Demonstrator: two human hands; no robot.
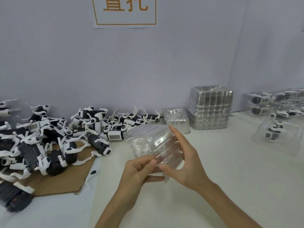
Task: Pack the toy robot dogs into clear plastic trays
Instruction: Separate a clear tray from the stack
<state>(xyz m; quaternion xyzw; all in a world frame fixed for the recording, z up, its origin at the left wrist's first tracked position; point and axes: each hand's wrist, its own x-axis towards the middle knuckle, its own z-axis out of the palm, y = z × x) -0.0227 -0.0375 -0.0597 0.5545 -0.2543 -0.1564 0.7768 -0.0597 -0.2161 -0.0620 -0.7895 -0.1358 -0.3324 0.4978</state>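
The clear plastic trays (pixel 153 142), nested so closely that their number cannot be told, are held empty above the tabletop (pixel 213 186), the left hand (pixel 138 171) pinching their near rim and the right hand (pixel 185 162) grasping their right side between thumb and fingers. To their left the toy robot dogs (pixel 49 137) lie heaped loose, partly on cardboard (pixel 54 183) and cut off by the frame edge. Behind stand a single empty tray (pixel 176 120) and a tall stack of empty trays (pixel 210 109), while the blurred packed trays (pixel 278 135) at the right each hold a dog
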